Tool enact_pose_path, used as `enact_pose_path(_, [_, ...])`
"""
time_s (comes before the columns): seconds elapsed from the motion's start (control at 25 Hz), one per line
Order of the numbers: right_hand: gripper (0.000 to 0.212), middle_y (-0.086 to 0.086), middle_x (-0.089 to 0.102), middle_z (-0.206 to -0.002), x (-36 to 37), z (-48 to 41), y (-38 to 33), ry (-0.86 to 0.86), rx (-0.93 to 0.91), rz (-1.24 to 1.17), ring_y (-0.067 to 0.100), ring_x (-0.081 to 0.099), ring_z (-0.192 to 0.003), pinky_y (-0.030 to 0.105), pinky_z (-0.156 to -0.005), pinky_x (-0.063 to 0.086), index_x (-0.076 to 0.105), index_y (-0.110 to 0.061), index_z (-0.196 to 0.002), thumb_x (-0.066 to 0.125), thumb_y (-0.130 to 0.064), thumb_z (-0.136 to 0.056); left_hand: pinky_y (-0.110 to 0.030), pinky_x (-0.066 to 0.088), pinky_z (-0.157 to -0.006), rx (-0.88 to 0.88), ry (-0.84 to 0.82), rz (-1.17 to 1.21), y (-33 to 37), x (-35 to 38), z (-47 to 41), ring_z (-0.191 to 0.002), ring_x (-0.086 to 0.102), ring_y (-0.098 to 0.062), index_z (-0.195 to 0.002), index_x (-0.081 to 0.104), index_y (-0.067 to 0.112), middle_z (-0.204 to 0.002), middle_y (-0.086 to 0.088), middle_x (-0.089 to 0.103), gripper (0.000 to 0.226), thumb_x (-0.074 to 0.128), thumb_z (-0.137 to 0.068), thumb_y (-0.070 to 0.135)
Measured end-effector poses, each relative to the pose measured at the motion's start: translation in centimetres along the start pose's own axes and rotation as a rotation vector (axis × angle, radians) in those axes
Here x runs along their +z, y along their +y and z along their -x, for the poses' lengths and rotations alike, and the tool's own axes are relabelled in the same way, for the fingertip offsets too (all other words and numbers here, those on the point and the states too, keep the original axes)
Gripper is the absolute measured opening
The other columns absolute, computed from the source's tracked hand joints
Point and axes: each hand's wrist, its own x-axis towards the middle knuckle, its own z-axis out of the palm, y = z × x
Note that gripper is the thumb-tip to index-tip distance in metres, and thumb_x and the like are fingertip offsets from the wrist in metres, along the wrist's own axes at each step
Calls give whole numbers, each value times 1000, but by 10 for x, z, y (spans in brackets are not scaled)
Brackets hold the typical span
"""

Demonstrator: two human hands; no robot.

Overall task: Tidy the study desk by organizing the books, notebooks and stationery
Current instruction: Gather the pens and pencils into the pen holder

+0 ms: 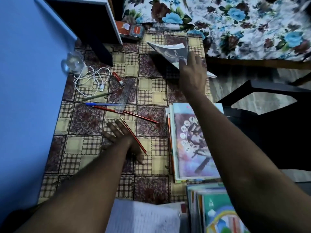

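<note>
The book [171, 51] tilts up over the far bench [151, 91], its corner pinched by the right grip [191, 76], which should hold tight and lay it on the pile [190, 148]; left grip [121, 140] rests flat, empty

Centre: bare cloth [151, 91] between ruler [125, 95] and lifted book [171, 51]; open to a hand.
Upper centre: right hand [191, 76] grips the tilted book above the cloth, blocking that corner.
Left centre: cable [101, 88], pen [101, 104], pencils [144, 118] and ruler lie flat, scattered.
Lower centre: left hand [121, 140] flat on the cloth; bare cloth below it.
Right edge: stack [190, 148] of books.
Upper left: dark board [84, 19] overhangs.
Bottom: notebook [143, 217] covers the near edge.
</note>
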Motion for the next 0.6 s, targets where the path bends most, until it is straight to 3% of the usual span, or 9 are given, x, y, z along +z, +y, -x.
enact_pose_path(0.08, [27, 16, 62, -94, -34, 26, 17, 72, -66, 77, 34, 60, -81, 32, -49, 37, 67, -4, -91, 45, -9, -76, -71, 16, -105, 4, -100, -12, -1, 3, -2, -125, -32, -56, -143, -31, 9, -148, -37, -27, 185, 98, -14, 40])
enact_pose_path(0.2, [37, 16, 60, -96, -76, 89, 25, 130, -135, 82, 30, 57, -81, 32, -49, 38, 66, -5, -109, 43, -5, -80, -70, 12, -106, 45, 10, -4, -2, -4, 30, -124, -41, -48, -134, -45, 7, -141, -25, -47, 167, 97, -47, 25])
enact_pose_path(0.44, [45, 12, 40, -107, -97, 217, 3, -66, -307, -91, 30, 45, -91, 33, -44, 45, 62, -3, -119, 39, -13, -81, -71, 7, -109, 151, 23, -66, -20, -9, 56, -129, -40, -51, -133, -48, 9, -138, -22, -52, 171, 96, -44, 37])
enact_pose_path(0.6, [46, 17, 54, -109, -85, 246, -10, -348, -397, -146, 36, 61, -81, 37, -37, 49, 55, -1, -127, 36, -11, -86, -67, 4, -112, 218, 97, -19, -25, 0, 64, -135, -34, -47, -138, -42, 19, -144, -16, -47, 162, 94, -52, 32])
